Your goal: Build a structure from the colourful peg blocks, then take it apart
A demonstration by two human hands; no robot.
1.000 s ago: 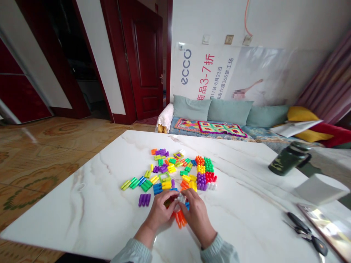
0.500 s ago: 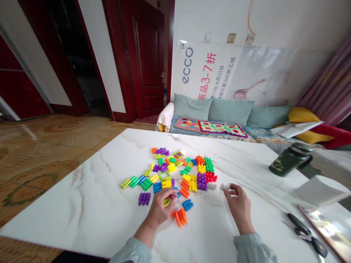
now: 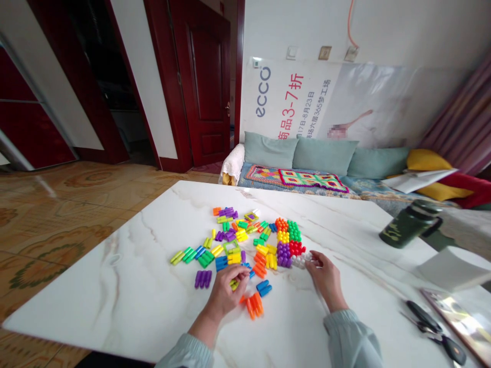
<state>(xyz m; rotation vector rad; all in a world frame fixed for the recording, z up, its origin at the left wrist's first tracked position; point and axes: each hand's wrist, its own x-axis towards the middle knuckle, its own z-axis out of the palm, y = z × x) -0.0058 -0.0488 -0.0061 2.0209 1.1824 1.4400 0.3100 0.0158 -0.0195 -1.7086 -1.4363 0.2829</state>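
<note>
My right hand pinches a white building block between thumb and fingertips. That block is at the lower right of a cluster of upright blocks, against another white block. Red blocks and purple blocks stand just behind them. My left hand is closed, its fingertips pressed together over the loose pieces; what they hold, if anything, is hidden. Beneath its fingers shows a yellow-green block. Orange blocks and a blue block lie to its right.
Loose coloured blocks are scattered across the marble-patterned table, a purple one at the near left. On the right are a dark green flask, a white paper-like sheet and black-handled scissors. A sofa stands beyond.
My right hand has moved left with the white block, bringing it up to the other white block by the cluster. My left hand stays nearly in place.
</note>
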